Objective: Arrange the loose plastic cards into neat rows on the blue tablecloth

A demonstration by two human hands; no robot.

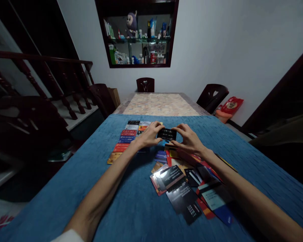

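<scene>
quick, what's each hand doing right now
Left hand: closed on the left end of a black card.
Right hand: closed on the right end of the same card.

Dim overall; glare on loose cards (172, 174); frame edges stretched; near-left chair (32, 117) sunk in shadow, outline perhaps blurred.

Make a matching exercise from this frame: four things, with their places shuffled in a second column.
1. Black rectangular card
2. Blue cloth cover
3. Purple plush toy
4. Red plastic bag

A. On a clear glass shelf
B. Near a dark wooden chair
C. Between bare left hand and bare right hand
D. Across near end of rectangular table

Pairs: 1-C; 2-D; 3-A; 4-B.
</scene>
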